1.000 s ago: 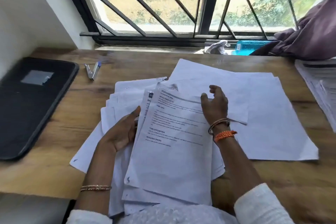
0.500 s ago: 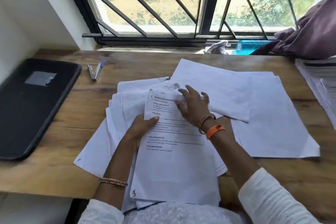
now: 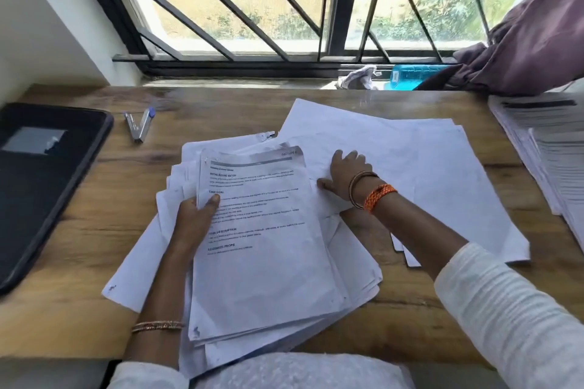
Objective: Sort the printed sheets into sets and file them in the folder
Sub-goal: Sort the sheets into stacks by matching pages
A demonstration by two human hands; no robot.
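Head view, left hand (image 3: 192, 218) gripping printed sheets (image 3: 262, 240)

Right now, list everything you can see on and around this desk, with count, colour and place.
printed sheets: one stack, white, front centre
blank-side sheets: several, white, spread to the right
folder: one, black, far left
stapler: one, silver with blue tip, back left
paper pile: one, white, right edge
bottle: one, blue, windowsill
curtain: one, purple, back right
desk: one, wooden
left hand: grips the stack's left edge
right hand: lies on the blank-side sheets
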